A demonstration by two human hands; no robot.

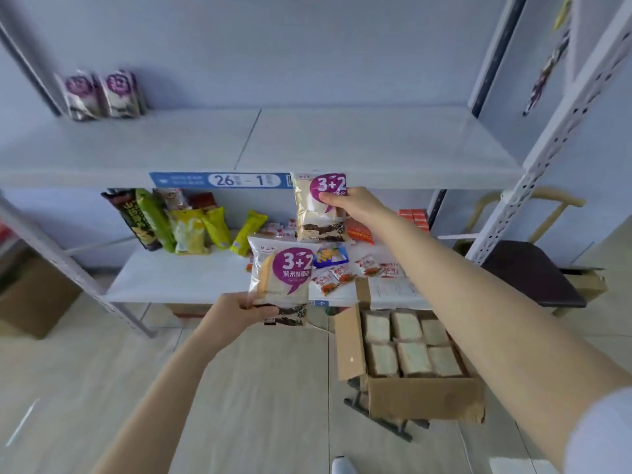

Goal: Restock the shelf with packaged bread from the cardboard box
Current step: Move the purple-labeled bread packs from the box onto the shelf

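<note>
1. The right hand (345, 203) grips one bread pack (319, 206) upright, level with the upper shelf (376, 145) edge.
2. The left hand (239, 313) holds a second pack (282, 282), lower and nearer the person.
3. Two shelved packs (101, 94) stand far up-left of both hands; I judge the right hand closer to shelving.
4. The cardboard box (424, 395) sits below the right forearm.

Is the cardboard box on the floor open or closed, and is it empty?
Open, not empty. The cardboard box has its flap turned up, and two rows of bread packs show inside.

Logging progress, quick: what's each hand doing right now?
Left hand: closed on lower bread packet.
Right hand: closed on upper bread packet.
</note>
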